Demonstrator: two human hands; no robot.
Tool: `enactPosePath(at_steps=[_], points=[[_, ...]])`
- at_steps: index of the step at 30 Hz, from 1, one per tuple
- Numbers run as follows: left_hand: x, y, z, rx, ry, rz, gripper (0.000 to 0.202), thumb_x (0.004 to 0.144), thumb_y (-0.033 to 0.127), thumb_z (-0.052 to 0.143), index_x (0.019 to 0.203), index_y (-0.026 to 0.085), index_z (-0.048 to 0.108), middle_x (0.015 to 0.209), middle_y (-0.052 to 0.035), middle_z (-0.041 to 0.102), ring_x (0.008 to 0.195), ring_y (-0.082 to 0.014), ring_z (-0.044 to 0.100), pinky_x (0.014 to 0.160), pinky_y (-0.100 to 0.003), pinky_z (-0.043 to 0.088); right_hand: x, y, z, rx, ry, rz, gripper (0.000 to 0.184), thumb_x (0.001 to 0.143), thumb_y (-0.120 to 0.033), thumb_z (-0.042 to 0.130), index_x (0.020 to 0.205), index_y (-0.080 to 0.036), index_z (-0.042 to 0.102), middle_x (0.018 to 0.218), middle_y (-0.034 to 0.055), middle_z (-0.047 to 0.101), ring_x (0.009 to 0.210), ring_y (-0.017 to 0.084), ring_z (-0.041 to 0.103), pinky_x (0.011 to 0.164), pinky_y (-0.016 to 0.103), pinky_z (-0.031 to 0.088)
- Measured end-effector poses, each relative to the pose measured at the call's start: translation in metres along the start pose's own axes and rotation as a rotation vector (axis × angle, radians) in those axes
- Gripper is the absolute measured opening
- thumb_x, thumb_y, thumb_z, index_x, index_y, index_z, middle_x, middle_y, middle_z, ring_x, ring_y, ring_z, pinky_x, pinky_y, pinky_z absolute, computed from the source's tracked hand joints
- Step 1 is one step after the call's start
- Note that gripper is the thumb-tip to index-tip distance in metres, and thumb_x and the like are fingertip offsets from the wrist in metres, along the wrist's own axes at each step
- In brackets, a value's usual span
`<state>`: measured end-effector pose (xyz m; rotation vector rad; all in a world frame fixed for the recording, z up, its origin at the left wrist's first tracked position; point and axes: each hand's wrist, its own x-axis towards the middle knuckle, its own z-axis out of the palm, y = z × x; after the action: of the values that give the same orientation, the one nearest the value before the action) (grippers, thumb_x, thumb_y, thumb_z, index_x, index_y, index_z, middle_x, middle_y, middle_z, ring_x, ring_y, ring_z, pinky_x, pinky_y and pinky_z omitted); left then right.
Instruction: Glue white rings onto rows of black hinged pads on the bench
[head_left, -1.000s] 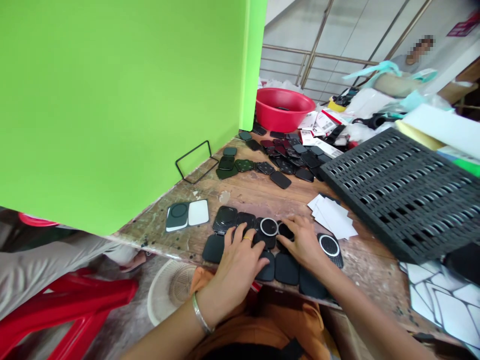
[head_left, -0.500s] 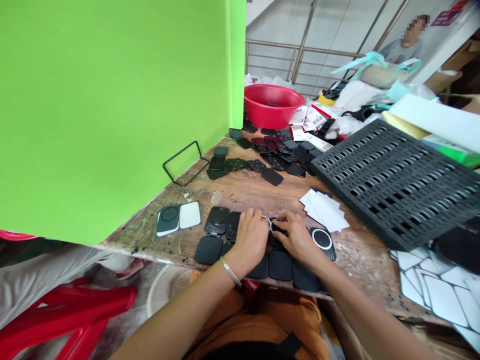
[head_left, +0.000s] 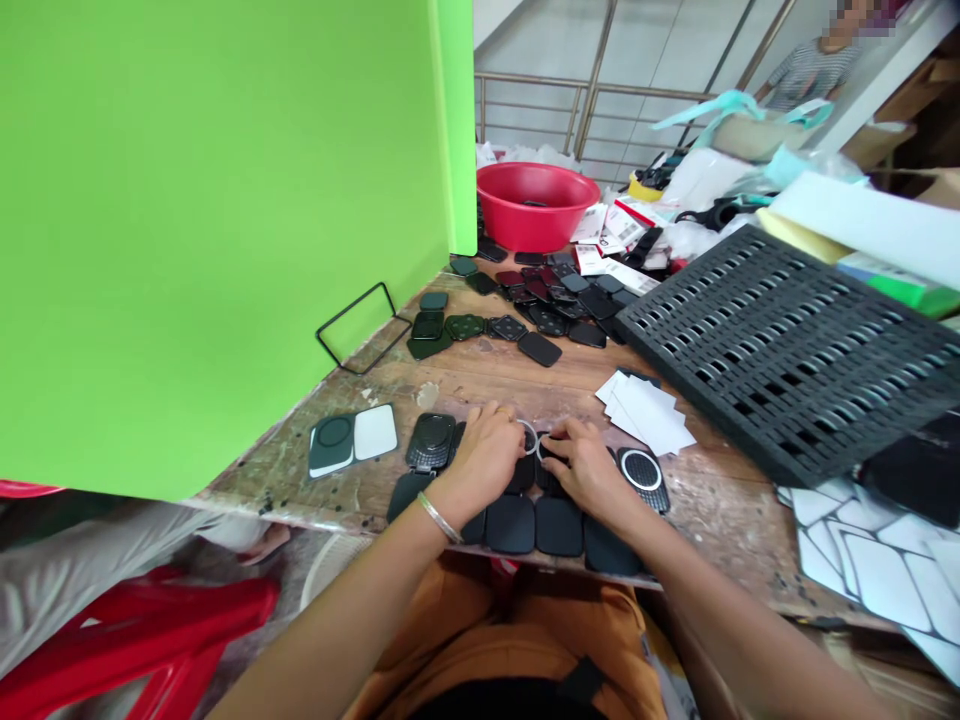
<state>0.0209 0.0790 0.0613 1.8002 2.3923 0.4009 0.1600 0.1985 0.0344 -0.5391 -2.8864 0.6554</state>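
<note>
Several hinged black folding pads (head_left: 431,440) lie opened in a row along the near table edge, their smooth lower halves (head_left: 511,525) towards me. My left hand (head_left: 487,450), palm down, rests over the second and third from the left; its fingertips are mostly hidden. Beside its fingers a white ring (head_left: 530,436) lies on an upper pad. My right hand (head_left: 581,458) bends thumb and fingers onto another white ring (head_left: 540,449) at the pad to the right. The rightmost pad (head_left: 643,478) carries a white ring too.
White cards (head_left: 649,415) and a black slotted foam tray (head_left: 795,350) lie to the right. Loose dark plates (head_left: 540,348) are heaped before a red basin (head_left: 536,205). A green panel (head_left: 225,240) borders the left, beside a wire frame (head_left: 360,330). Someone stands behind the railing.
My left hand has shifted left, uncovering more of the white ring and the pads below it. My right hand stays at nearly the same pad. The view has moved slightly.
</note>
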Motion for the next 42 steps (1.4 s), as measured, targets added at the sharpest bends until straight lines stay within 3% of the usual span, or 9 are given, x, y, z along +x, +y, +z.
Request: enactPosePath(at_steps=[6,11,17,25,30,35,42], points=[[-0.007,-0.02,-0.024,-0.07,0.011,-0.003,0.008,0.082,0.022,0.066,0.073,0.02,0.066,0.088,-0.0032,0.06,0.094,-0.0232,0.049,0.081,-0.037,0.034,0.0,-0.003,-0.003,0.003,-0.003,0.0,0.017,0.083,-0.014,0.06,0.092,-0.017,0.074,0.1,0.0099,0.059,0.097,0.023,0.05,0.086,0.036,0.037],[-0.023,-0.012,-0.009,-0.141,0.005,-0.014,0.003,0.081,0.024,0.069,0.079,0.022,0.068,0.096,-0.0018,0.059,0.097,-0.0199,0.05,0.081,-0.034,0.037,0.0,0.0,0.0,-0.009,0.004,-0.013,0.016,0.082,-0.015,0.061,0.091,-0.018,0.074,0.098,0.0095,0.058,0.095,0.023,0.05,0.085,0.036,0.037],[-0.029,-0.004,0.007,-0.152,0.014,-0.055,0.002,0.079,0.024,0.07,0.08,0.023,0.068,0.112,-0.0028,0.057,0.108,-0.0233,0.046,0.086,-0.04,0.033,0.0,0.002,0.002,-0.026,0.027,-0.024,0.017,0.082,-0.015,0.06,0.092,-0.019,0.074,0.099,0.0096,0.059,0.095,0.023,0.051,0.084,0.037,0.038],[-0.027,-0.006,0.01,-0.144,0.042,-0.08,0.009,0.077,0.025,0.074,0.082,0.023,0.066,0.111,-0.0015,0.059,0.111,-0.0237,0.045,0.088,-0.041,0.03,-0.001,0.0,0.0,-0.007,0.019,-0.005,0.018,0.081,-0.014,0.062,0.094,-0.018,0.074,0.101,0.01,0.059,0.096,0.023,0.05,0.085,0.037,0.039],[-0.026,-0.003,0.008,-0.138,0.057,-0.101,0.028,0.077,0.023,0.073,0.102,0.024,0.061,0.106,-0.0026,0.061,0.108,-0.0234,0.046,0.087,-0.039,0.032,-0.002,0.0,0.001,-0.017,0.035,-0.008,0.018,0.08,-0.016,0.063,0.094,-0.018,0.074,0.099,0.0096,0.059,0.096,0.024,0.05,0.084,0.037,0.04],[-0.033,0.002,0.001,-0.061,0.084,-0.105,0.038,0.08,0.026,0.07,0.116,0.025,0.056,0.114,-0.0042,0.058,0.111,-0.0247,0.045,0.091,-0.041,0.033,-0.002,0.001,0.001,0.007,0.042,-0.012,0.019,0.081,-0.016,0.062,0.097,-0.018,0.072,0.1,0.0096,0.06,0.095,0.024,0.051,0.084,0.037,0.041],[-0.063,0.014,0.005,0.143,0.145,-0.15,0.029,0.088,0.03,0.06,0.116,0.023,0.06,0.123,-0.0076,0.055,0.117,-0.0299,0.04,0.094,-0.047,0.033,-0.004,-0.003,0.001,-0.017,0.033,-0.003,0.045,0.083,-0.013,0.059,0.127,-0.018,0.059,0.105,0.0103,0.06,0.096,0.026,0.049,0.088,0.038,0.041]])
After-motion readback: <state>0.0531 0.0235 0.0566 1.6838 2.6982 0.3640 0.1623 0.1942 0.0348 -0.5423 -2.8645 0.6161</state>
